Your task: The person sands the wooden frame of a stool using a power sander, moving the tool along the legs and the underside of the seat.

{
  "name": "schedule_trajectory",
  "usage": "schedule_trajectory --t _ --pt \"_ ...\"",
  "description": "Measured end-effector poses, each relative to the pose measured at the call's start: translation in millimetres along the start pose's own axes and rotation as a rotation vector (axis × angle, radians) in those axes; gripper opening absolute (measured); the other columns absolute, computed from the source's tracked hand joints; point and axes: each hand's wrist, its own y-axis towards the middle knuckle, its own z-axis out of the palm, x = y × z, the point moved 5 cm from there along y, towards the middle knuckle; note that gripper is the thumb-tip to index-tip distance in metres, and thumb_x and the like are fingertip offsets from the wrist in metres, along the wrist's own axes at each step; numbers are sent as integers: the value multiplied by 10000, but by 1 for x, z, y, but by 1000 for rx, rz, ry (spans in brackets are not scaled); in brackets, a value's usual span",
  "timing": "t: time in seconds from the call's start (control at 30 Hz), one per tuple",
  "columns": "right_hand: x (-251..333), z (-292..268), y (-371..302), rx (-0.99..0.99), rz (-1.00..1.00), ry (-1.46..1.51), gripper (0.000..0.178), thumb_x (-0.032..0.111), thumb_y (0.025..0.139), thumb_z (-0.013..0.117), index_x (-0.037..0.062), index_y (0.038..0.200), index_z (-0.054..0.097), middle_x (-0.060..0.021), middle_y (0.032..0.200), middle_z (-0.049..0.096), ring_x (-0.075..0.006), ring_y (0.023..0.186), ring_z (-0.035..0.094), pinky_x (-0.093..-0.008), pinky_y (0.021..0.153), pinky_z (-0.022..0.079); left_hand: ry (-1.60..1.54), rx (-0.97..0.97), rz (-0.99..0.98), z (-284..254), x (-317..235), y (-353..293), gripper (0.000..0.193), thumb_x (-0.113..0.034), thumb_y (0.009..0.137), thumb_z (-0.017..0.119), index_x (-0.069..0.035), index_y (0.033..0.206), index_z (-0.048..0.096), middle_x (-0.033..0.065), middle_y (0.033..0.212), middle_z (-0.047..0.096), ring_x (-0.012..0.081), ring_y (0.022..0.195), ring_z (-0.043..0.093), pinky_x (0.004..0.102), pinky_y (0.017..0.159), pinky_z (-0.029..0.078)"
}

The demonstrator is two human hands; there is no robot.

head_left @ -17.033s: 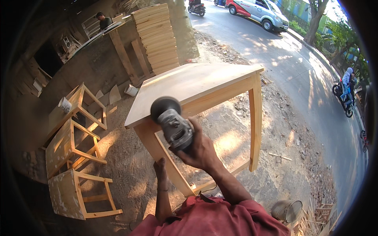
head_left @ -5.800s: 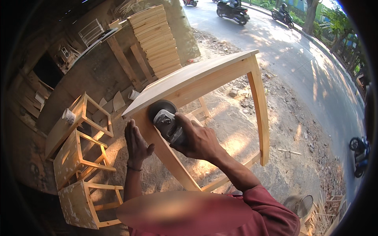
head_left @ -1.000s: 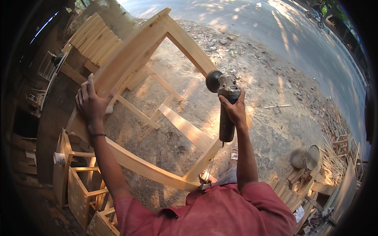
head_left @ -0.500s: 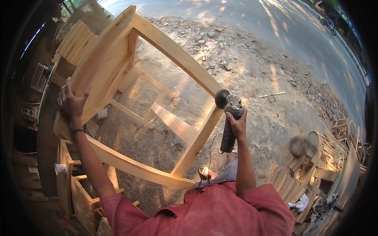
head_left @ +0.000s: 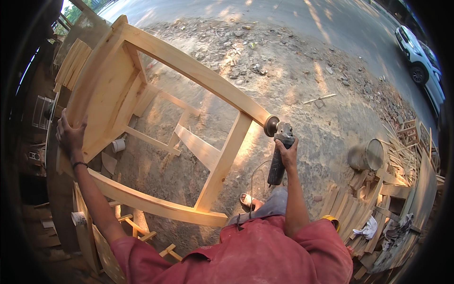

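Observation:
A pale wooden furniture frame (head_left: 223,161), with long rails, crosspieces and a wide side panel, stands tilted before me. My left hand (head_left: 72,137) grips the panel's outer edge at the left, thumb on the inner side and fingers over the other. In my right hand (head_left: 287,150) is a black and grey angle grinder (head_left: 277,166), held upright by its body. Its round dark disc (head_left: 271,126) is against the right end of the upper rail (head_left: 198,71). The grinder's cord (head_left: 252,182) hangs in a loop near my sandalled foot (head_left: 247,200).
Smaller wooden frames (head_left: 85,232) stand below my left arm. At the right are a metal bucket (head_left: 368,155), a heap of wood offcuts (head_left: 347,208) and a white cloth (head_left: 367,229). Rubble lines the road, where a light-coloured car (head_left: 421,61) shows.
The view has shifted, so the frame appears farther left. The grinder's disc now shows more face-on at the rail's end. A car has come into view on the road.

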Motion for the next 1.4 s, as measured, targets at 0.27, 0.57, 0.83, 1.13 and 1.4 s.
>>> schedule_trajectory --t 0.27,0.57,0.83,1.13,1.4 --pt "25 10 5 -1 18 32 715 365 865 838 30 1331 411 -123 1067 662 -189 894 674 -327 774 559 15 -37 13 -10 -11 -5 862 -715 767 712 -158 1408 561 124 1159 657 348 1042 661 504 889 508" --pt "123 73 24 130 -82 -53 900 456 841 833 51 1450 309 -270 1189 675 -343 1052 710 -436 887 567 19 -20 -14 -36 -41 -21 852 -675 755 753 -171 1412 552 106 1172 649 334 1076 656 517 885 504" --pt "87 41 9 104 15 -97 894 402 831 838 74 1474 310 -257 1193 691 -369 1074 713 -445 907 570 28 23 -26 -38 -36 -20 851 -667 767 761 -183 1430 538 101 1199 652 339 1081 658 515 895 510" --pt "41 9 14 23 88 -96 889 450 829 831 75 1464 334 -255 1213 684 -369 1104 700 -449 923 559 58 24 -7 -24 -25 -12 850 -698 782 729 -188 1434 537 91 1214 659 340 1085 660 518 885 514" --pt "7 -11 19 -84 49 -74 803 418 834 844 30 1369 388 -139 1060 668 -214 881 680 -353 754 565 71 26 -12 -12 -19 -7 858 -739 784 693 -187 1425 545 101 1210 662 350 1082 659 521 872 517"
